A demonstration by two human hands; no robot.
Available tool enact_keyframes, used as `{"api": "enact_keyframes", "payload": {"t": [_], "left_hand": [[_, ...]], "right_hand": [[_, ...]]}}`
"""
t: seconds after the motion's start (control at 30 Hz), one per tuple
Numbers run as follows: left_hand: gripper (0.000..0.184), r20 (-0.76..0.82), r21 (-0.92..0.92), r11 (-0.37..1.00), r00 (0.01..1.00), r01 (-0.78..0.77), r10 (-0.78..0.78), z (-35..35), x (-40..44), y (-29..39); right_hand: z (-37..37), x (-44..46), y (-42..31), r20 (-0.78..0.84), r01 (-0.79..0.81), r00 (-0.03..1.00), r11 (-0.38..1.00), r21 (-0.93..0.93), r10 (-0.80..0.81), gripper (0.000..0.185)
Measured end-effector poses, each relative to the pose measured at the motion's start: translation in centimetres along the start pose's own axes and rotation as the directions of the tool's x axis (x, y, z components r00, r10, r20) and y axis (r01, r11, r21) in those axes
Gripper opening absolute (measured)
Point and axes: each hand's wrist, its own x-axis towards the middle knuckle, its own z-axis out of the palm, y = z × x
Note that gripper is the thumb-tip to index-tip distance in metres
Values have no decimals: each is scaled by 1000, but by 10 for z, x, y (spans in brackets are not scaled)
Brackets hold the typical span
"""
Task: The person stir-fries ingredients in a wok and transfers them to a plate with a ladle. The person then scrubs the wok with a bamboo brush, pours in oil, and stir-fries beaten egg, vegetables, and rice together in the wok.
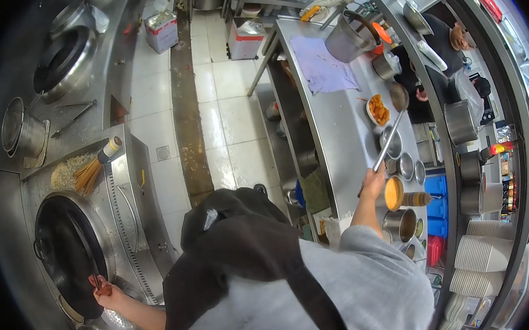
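At the left, my left hand (105, 292) is closed around the end of a dark long-handled utensil (86, 242). That utensil lies across a large dark wok (62, 259), and something reddish shows at the fingers, too small to name. On the right, my right hand (373, 182) grips the handle of a long metal ladle (399, 97). The ladle's bowl is over the steel counter (342, 141), beside a white dish of orange food (378, 110). Below the handle stand a metal bowl (391, 142) and a container of orange sauce (394, 193).
A bamboo brush (90, 174) lies beside the wok; another wok (64, 65) sits farther up. Tongs (74, 117) rest nearby. A purple cloth (322, 63) and tall pot (348, 39) are on the counter. Beyond the shelf is another person (442, 36).
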Motion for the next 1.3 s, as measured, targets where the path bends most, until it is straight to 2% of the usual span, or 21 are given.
{"api": "enact_keyframes", "payload": {"t": [0.03, 0.07, 0.13, 0.2, 0.27, 0.33, 0.37, 0.47, 0.5, 0.53, 0.57, 0.6, 0.73, 0.8, 0.87, 0.9, 0.97, 1.03, 1.1, 1.23, 1.3], "left_hand": [[46, -13, 0, 1000, 1000, -5, 5, 8, -4, -5], [46, -25, 8, 1000, 1000, -3, 3, 16, -6, -8], [46, -65, 50, 997, 996, -52, 56, 26, -4, -19], [46, -104, 89, 991, 989, -98, 107, 21, 9, -25], [45, 83, 88, 994, 995, -61, 54, 5, 28, -19], [44, 17, 108, 989, 994, -106, 104, 1, 47, -19], [43, -49, 127, 980, 986, -154, 161, -1, 56, -18], [41, -69, 211, 956, 972, -205, 224, -12, 87, -17], [39, -156, 100, 976, 966, -193, 207, -3, 86, -26], [37, 25, 138, 983, 992, -123, 121, -10, 87, -31], [34, -181, 187, 955, 948, -228, 262, 32, 61, -59], [31, -131, 134, 981, 978, -143, 161, 36, 60, -59], [19, -309, 47, 924, 874, -380, 375, 111, 26, -88], [17, -431, 62, 876, 779, -478, 456, 140, 13, -94], [9, -513, 116, 884, 735, -452, 443, 158, 8, -92], [13, -512, 170, 898, 742, -406, 433, 156, 6, -90], [24, -495, 82, 955, 820, -284, 286, 159, -18, -85], [33, -407, 126, 949, 857, -289, 315, 120, -32, -109], [27, -451, 190, 925, 808, -330, 380, 129, -81, -116], [21, -384, 288, 900, 822, -327, 421, 76, -153, -127], [24, -519, 365, 908, 764, -208, 384, 82, -192, -102]], "right_hand": [[7, -13, -6, -40, 159, 986, 980, -118, -164, 52], [10, -30, -27, -44, 150, 987, 981, -121, -156, 52], [7, -66, -86, 132, -83, 990, 968, 235, 52, 36], [14, -95, -105, 262, -148, 962, 949, 277, 74, 40], [31, -116, -100, 376, -184, 923, 947, 265, 74, 39], [44, -140, -115, 473, 121, 866, 986, 115, -162, 42], [49, -152, -129, 571, 53, 816, 995, 90, -95, 45], [76, -179, -180, 764, 268, 563, 944, 192, -315, 48], [86, -187, -200, 802, 339, 441, 902, 266, -402, 49], [97, -198, -221, 862, 359, 328, 895, 264, -386, 48], [114, -208, -242, 869, 402, 204, 848, 347, -452, 46], [132, -220, -260, 866, 438, 93, 801, 407, -491, 46], [222, -290, -340, 688, 329, -373, 605, 725, -622, 44], [262, -334, -383, 585, 224, -543, 567, 792, -603, 43], [297, -378, -420, 436, 177, -666, 440, 880, -606, 43], [309, -404, -438, 383, 161, -694, 388, 908, -609, 43], [292, -460, -493, 261, 150, -791, 238, 960, -553, 48], [279, -514, -516, 175, 105, -844, 163, 981, -507, 48], [238, -578, -548, 95, 102, -891, 8, 995, -444, 48], [196, -745, -566, -341, -190, -841, -360, 913, -419, 45], [176, -827, -576, -343, -199, -912, -490, 849, -225, 39]]}}
